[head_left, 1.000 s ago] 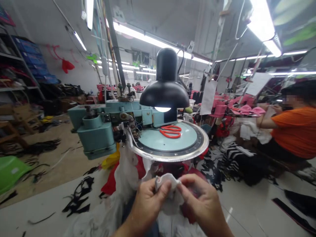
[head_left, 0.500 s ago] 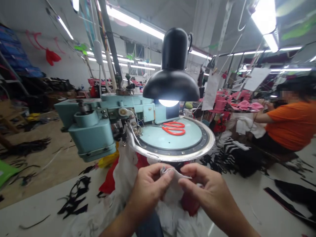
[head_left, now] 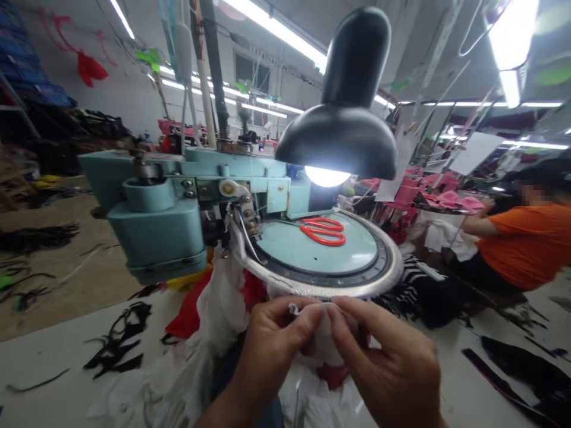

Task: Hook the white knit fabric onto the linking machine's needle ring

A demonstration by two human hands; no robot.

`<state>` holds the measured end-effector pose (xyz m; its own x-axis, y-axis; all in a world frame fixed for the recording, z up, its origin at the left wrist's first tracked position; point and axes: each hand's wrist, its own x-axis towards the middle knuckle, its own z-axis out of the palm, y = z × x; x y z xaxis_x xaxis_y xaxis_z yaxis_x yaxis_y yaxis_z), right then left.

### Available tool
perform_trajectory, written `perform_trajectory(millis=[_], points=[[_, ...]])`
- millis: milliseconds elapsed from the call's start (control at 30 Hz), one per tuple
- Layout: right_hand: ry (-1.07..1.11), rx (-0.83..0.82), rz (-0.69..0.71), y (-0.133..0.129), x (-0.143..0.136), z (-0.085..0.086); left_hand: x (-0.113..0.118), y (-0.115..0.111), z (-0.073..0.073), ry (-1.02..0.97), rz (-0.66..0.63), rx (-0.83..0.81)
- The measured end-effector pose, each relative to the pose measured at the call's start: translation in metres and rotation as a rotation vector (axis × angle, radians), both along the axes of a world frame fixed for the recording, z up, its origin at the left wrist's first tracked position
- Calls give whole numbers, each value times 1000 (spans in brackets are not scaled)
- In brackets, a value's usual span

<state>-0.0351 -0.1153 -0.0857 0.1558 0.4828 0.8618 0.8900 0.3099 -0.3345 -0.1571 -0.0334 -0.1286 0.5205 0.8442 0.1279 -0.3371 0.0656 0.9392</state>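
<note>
Between both hands a piece of white fabric [head_left: 325, 339] is pinched along its top edge, just below the front rim of a round dial linking machine [head_left: 321, 290]. My left hand [head_left: 276, 339] grips the edge between thumb and forefinger, and a small curl of cloth sticks up there. Close beside it, my right hand [head_left: 383, 351] pinches the same edge, thumb against forefinger. The fabric hangs down toward my lap; its lower part is partly hidden by the hands. Red-handled scissors [head_left: 325, 230] lie on the machine's pale green plate, their blades pointing left.
A black lamp [head_left: 339, 137] hangs low over the dial. The machine's green motor housing [head_left: 156, 238] juts out at left. White cloth [head_left: 218, 315] and red cloth [head_left: 190, 312] hang beneath. Black scraps [head_left: 120, 339] litter the floor. A person in an orange shirt [head_left: 526, 238] sits at right.
My right hand has closed in beside the left and now pinches the fabric edge. The view has tilted and come nearer, so the lamp and dial appear larger and farther right.
</note>
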Motion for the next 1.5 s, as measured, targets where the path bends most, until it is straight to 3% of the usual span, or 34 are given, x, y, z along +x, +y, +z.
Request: perform_trajectory(millis=[333, 500, 633, 900, 1067, 1167, 1267, 1300, 1333, 1400, 1500], points=[[-19, -16, -38, 9, -6, 8, 5, -4, -2, -156, -15, -144], [12, -56, -62, 9, -9, 9, 10, -10, -3, -179, 73, -141], [116, -113, -101, 4, -10, 2, 14, -15, -3, -177, 145, -181], [355, -155, -8, 0, -15, -12, 18, -22, 10, -297, 161, -354], [388, -144, -26, 4, -15, -11, 27, -26, 5, -213, 266, -279], [390, -138, -78, 6, -15, -14, 28, -26, -4, 13, 486, -10], [432, -139, -122, 5, -16, -18, 16, -20, -4, 281, 880, 672], [464, -145, -110, 4, -16, -19, 10, -16, 0, 345, 959, 914], [494, -152, -88, 3, -16, -20, 2, -11, 6, 396, 971, 1125], [508, -153, -44, 1, -15, -20, -12, 0, 23, 462, 814, 1405], [413, -114, 1, -1, -13, -19, -26, 16, 46, 451, 430, 1529]])
